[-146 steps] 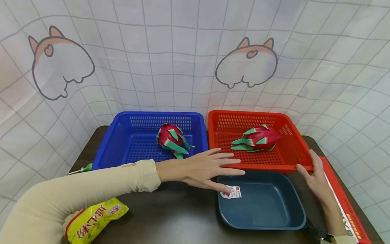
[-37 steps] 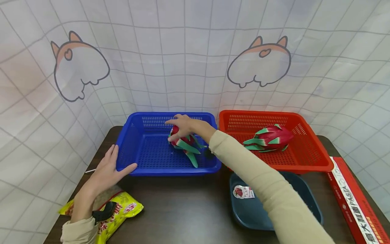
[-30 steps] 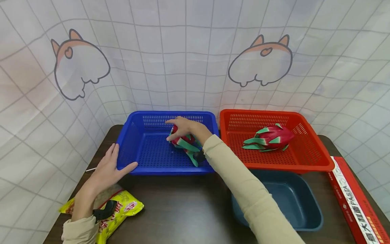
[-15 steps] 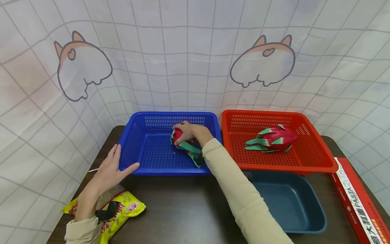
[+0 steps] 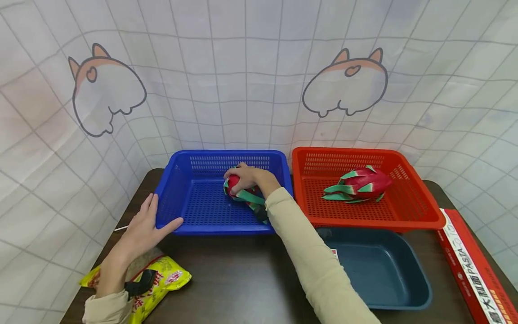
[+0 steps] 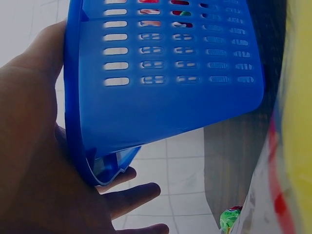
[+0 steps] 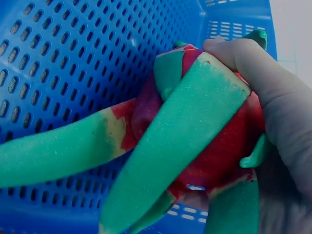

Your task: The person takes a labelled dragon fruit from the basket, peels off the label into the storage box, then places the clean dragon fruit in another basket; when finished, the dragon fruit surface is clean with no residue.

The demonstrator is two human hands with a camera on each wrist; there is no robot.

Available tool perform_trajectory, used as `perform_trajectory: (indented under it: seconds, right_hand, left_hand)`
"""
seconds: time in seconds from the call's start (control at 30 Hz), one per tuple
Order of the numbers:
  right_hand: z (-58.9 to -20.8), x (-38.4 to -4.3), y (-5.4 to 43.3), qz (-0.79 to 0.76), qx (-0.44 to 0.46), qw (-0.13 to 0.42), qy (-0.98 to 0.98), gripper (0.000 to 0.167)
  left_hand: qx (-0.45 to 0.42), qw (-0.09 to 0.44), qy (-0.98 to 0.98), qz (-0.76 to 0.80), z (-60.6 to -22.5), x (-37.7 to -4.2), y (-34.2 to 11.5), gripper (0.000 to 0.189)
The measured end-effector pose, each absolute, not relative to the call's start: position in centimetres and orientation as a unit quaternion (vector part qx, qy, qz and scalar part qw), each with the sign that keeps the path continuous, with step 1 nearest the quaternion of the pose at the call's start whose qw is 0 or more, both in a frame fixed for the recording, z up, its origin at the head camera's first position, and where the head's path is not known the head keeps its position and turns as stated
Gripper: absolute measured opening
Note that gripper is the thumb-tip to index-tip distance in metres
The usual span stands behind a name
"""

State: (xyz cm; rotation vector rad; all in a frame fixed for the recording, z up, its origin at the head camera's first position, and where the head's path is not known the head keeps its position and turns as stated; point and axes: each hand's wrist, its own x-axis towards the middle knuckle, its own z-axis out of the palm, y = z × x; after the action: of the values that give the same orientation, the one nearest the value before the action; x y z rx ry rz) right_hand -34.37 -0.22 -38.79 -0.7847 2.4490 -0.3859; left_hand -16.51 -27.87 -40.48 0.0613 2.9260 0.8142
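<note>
In the head view, my right hand [image 5: 244, 176] reaches into the blue basket [image 5: 214, 232] and grips a dragon fruit [image 5: 233, 183] near the basket's right side. The right wrist view shows the thumb lying along the red body of this dragon fruit [image 7: 214, 151], whose long green scales point toward the camera. Most of my fingers on its far side are hidden. My left hand [image 5: 139, 229] touches the basket's front left corner. Its fingers are stretched out past the blue rim [image 6: 73, 92] in the left wrist view.
A red basket [image 5: 364, 222] holding another dragon fruit [image 5: 366, 183] stands to the right. In front of it is a dark blue tub [image 5: 384, 270], partly behind my right sleeve. A red pasta box [image 5: 473, 265] lies at the right edge. A yellow packet [image 5: 162, 274] sits under my left wrist.
My left hand has gone from above the tub to the blue basket's corner. My right hand has left the red basket's corner, lowered onto the dragon fruit and closed its fingers round it.
</note>
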Motion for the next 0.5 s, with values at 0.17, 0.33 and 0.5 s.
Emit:
perform_trajectory:
  seconds: [0.17, 0.33, 0.5]
  right_hand:
    - [-39.11, -34.52, -0.48, -0.151, -0.291, 0.254, 0.91, 0.054]
    - [-39.22, -34.68, -0.68, -0.148, -0.289, 0.254, 0.911, 0.054]
    - [-38.91, -34.43, -1.05, -0.142, -0.292, 0.251, 0.912, 0.054]
  left_hand:
    - [0.017, 0.061, 0.96, 0.273, -40.25, -16.49, -27.97, 0.11]
    - [0.021, 0.056, 0.96, 0.273, -40.43, -16.51, -27.96, 0.11]
    - [0.022, 0.049, 0.962, 0.267, -40.46, -16.52, -27.99, 0.11]
